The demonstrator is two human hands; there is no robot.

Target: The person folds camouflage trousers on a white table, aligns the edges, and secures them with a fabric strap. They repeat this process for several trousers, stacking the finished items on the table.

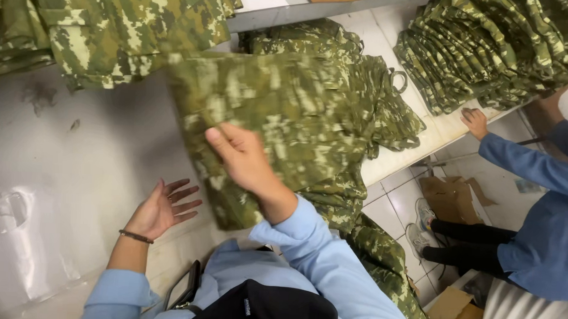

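The right hand [243, 158] is gripping a folded camouflage garment [279, 128] at the frame's centre, thumb on top and fingers hidden behind the blurred cloth. The left hand [162, 209] is hovering at lower left, palm up, fingers spread and holding nothing, above the white desk [95, 153]. A clear plastic bag [17, 232] is lying at the far left. Stacks of camouflage clothing [489, 53] are sitting at upper right, where a co-worker's hand [475, 122] in a blue sleeve is resting on the desk edge.
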